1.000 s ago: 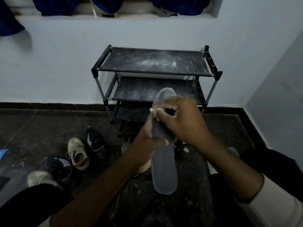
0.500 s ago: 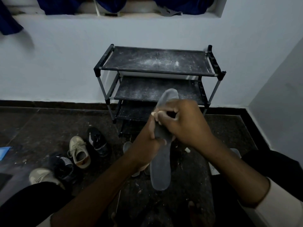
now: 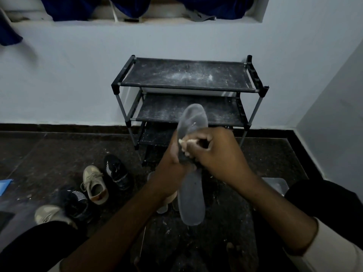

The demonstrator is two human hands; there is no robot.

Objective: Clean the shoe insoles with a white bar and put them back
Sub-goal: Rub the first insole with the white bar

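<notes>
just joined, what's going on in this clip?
A person is cleaning a grey insole. The left hand grips its middle, holding it up in front of the shoe rack. The right hand pinches a white bar against its upper half. Shoes lie on the floor to the left; the insole is not yet back in one.

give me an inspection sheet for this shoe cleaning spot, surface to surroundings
surface: dark speckled stone floor, strewn with white crumbs.
job's things: grey translucent foam insole held up lengthwise; small white bar against its upper half.
clutter: beige lace-up shoe and black white-striped shoe on the floor at left, another of each nearer the person; blue sheet corner at the left edge.
grips: left hand grips the insole's middle; right hand pinches the bar.
cables: nothing seen.
surroundings: black three-tier shoe rack, shelves dusted white, against a pale wall.
</notes>
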